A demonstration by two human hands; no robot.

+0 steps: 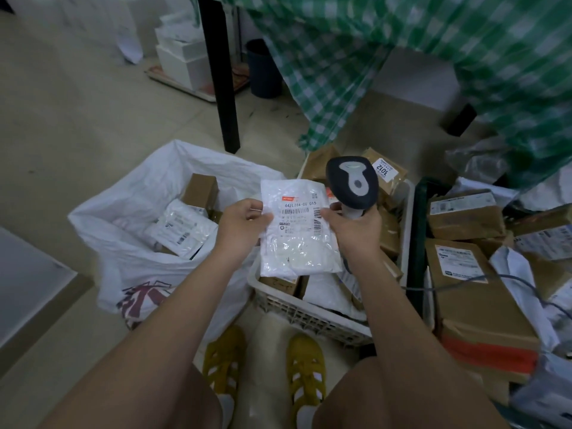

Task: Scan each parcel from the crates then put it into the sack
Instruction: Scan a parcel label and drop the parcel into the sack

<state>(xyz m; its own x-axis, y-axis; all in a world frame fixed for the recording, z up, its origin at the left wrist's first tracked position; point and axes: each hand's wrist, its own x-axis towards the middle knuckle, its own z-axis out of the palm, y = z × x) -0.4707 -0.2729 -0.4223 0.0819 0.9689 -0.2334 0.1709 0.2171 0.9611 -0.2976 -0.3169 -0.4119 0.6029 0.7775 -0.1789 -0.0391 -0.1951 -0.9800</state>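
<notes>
I am holding a white plastic mailer (297, 230) up over the near-left corner of the white crate (309, 311), label facing me. My left hand (240, 222) is pinching its left edge, thumb on top and fingers curled behind. My right hand (356, 226) is wrapped round the grip of the barcode scanner (351, 184), with the thumb also pressing the mailer's right edge beside the barcode; the scanner's head is sticking up just behind the mailer's top right corner.

Left of the white crate, the white sack (130, 243) is standing open, with a brown box (199, 188) and a white padded parcel (179, 227) lying inside. The crate itself is packed with brown cardboard parcels (387, 224), one carrying a tag reading 1012 (383, 170). To the right of the crate, past a dark green crate edge (418, 243), more brown boxes (464, 280) and white bags are piling up, and a grey cable (495, 278) is trailing across them. Beyond the crate a black table leg (224, 72) is standing on the floor, with a green checked cloth (402, 57) hanging beside it and a dark bin (263, 69) behind. My yellow sandals (305, 373) are showing just in front of the crate.

My forearms and the mailer are covering much of the crate's contents. The small print on the label is too blurred for me to read, and the right-hand pile is cut off at the frame edge.
</notes>
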